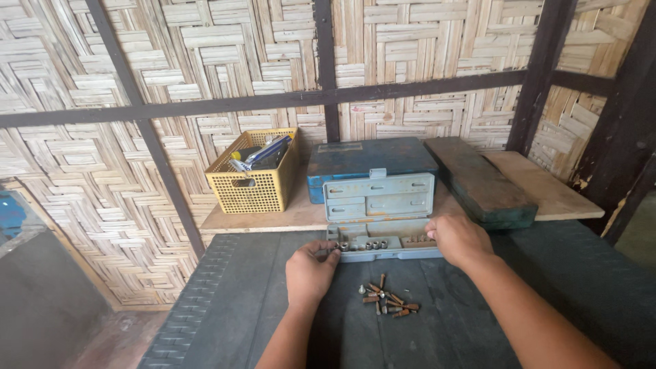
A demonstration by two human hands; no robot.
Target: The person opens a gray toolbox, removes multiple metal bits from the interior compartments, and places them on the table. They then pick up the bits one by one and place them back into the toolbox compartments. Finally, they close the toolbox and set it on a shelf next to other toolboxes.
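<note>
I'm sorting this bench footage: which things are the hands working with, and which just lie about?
In use: open grey-blue socket case, touched by left hand and right hand; rusty loose bits.
Lying about: yellow perforated plastic basket, closed blue metal case, dark wooden planks.

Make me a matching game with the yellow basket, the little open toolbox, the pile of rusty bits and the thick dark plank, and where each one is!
Things:
1. yellow perforated plastic basket
2. small open blue-grey plastic tool case
3. pile of rusty metal bits
4. thick dark green wooden plank

Places:
A. loose on the dark table, between the two hands
B. far right, lying on a paler board
C. far left on the wooden shelf, by the woven wall
D. at the table's back edge, a hand at each end

Pairs: 1-C, 2-D, 3-A, 4-B
</note>
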